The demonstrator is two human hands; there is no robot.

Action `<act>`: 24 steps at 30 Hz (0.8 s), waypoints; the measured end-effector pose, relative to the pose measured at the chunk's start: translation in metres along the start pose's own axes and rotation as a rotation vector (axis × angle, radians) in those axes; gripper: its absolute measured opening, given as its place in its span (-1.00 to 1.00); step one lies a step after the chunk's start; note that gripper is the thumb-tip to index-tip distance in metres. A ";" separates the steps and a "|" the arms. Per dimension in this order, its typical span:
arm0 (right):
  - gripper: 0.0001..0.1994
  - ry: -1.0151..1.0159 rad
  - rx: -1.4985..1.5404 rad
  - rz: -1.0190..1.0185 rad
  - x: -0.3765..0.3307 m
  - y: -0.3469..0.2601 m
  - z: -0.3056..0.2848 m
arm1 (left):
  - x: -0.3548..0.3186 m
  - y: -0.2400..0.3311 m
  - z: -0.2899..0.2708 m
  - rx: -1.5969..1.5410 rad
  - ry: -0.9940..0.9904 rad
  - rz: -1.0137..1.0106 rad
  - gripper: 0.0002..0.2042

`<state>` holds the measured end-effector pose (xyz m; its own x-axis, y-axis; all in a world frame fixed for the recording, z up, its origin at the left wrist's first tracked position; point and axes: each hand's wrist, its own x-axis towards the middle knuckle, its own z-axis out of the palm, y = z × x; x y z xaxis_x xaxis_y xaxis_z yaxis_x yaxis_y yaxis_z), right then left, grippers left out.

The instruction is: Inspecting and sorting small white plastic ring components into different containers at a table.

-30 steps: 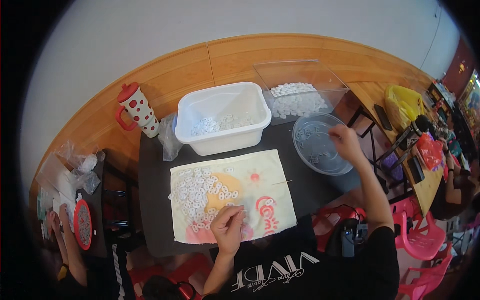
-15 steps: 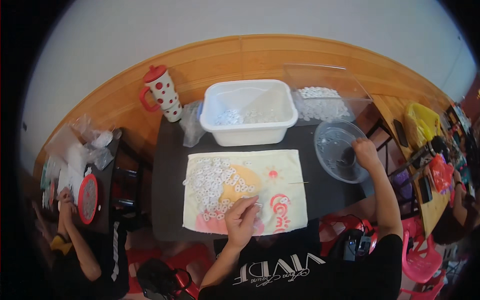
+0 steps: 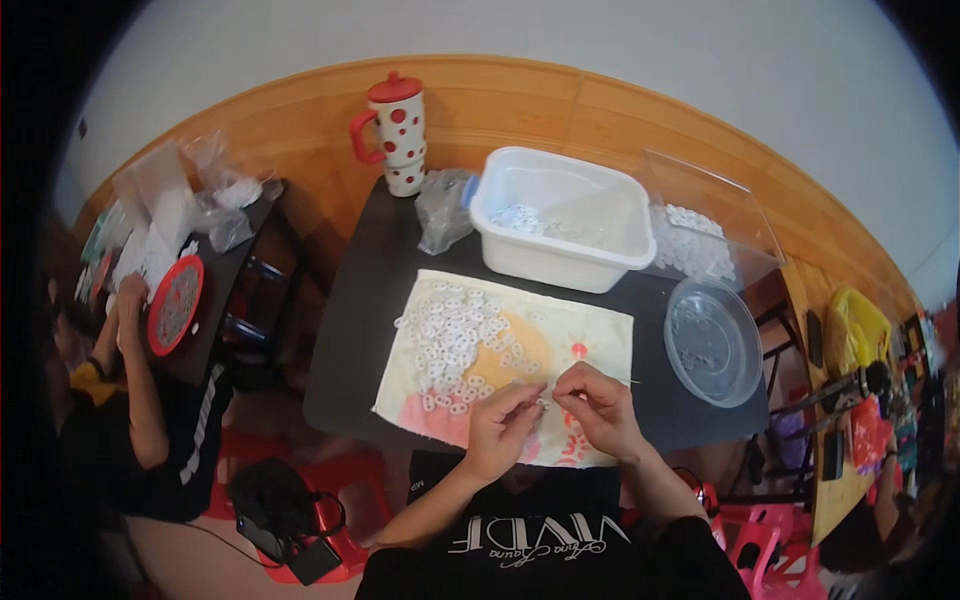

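We see both hands meeting over the near edge of the cloth (image 3: 520,350) on the dark table (image 3: 350,330). The left hand (image 3: 503,428) and right hand (image 3: 598,408) have fingertips pinched almost closed on a tiny pale piece (image 3: 545,402) between them. White rings (image 3: 450,330) lie heaped on the cloth's left half, behind the tub (image 3: 555,215).

Matt cloth mat (image 3: 590,345), glossy white plastic tub (image 3: 560,215), wood wall (image 3: 520,110).
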<state>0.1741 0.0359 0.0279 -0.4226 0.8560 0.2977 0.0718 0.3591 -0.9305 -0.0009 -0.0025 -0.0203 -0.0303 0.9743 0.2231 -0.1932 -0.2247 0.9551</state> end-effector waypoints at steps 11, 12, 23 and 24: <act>-0.87 -0.104 -0.263 -0.064 0.006 -0.005 0.005 | -0.001 0.000 -0.002 -0.029 -0.041 0.076 -0.74; -0.88 -0.110 -0.271 -0.076 0.006 -0.005 0.004 | -0.001 0.000 -0.002 -0.019 -0.043 0.080 -0.74; -0.93 -0.291 -0.404 -0.108 0.016 -0.013 -0.004 | -0.003 0.000 0.000 0.097 -0.048 0.155 -0.64; -0.93 -0.310 -0.410 -0.090 0.016 -0.014 -0.004 | -0.003 0.000 0.000 0.058 -0.039 0.128 -0.61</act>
<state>0.1701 0.0466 0.0464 -0.6866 0.6872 0.2375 0.3445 0.5951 -0.7261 -0.0006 -0.0058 -0.0214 -0.0124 0.9366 0.3502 -0.1329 -0.3487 0.9278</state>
